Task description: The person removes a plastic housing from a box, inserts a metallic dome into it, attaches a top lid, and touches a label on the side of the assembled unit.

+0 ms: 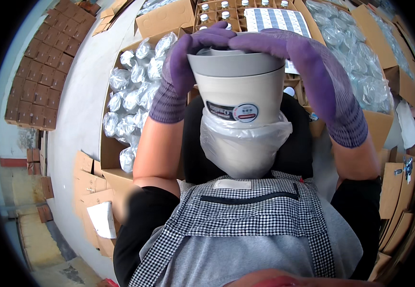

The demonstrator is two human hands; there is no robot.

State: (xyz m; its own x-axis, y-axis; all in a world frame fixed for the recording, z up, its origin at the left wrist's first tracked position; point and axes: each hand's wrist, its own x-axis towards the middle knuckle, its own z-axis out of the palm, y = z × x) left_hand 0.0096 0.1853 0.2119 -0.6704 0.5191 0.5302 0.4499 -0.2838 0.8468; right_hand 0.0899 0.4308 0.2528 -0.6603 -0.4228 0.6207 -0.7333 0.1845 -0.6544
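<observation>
A cream container (269, 95) with a grey lid (238, 67) stands upright in front of my lap. A label is stuck on its side, and a thin clear plastic bag (241, 148) wraps its lower part. Wearing a purple glove, my left hand (183, 60) grips the left side of the lid, its fingers bent over the top. From the other side my right hand (308, 57), gloved too, curves over the lid's right edge, fingers lying across the top. Part of the lid's top is hidden behind the fingers.
To the left is a carton of bagged items (131, 91); a divided box of capped bottles (224, 14) sits ahead with a printed sheet (277, 23). More bagged goods (360, 67) fill a carton at right. Flattened cardboard (398, 191) and stacked brown boxes (40, 71) flank me.
</observation>
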